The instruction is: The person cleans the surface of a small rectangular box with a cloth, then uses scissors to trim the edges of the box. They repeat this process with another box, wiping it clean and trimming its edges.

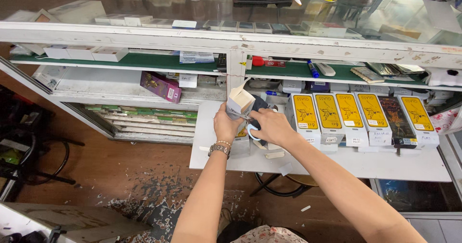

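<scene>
Forearms are reaching from below toward the white shelf (337,163). Beyond it, yellow packs (356,110) are standing in a row. My left hand (226,125) is pinching a small white box (240,100) above the shelf's left end; my right hand (272,126) is gripping scissors (251,130) against it. Keeping the box steady should help the blades track.

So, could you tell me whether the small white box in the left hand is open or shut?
Open. The small white box in the left hand has its top flap standing up, while the right hand holds scissors against it.
</scene>
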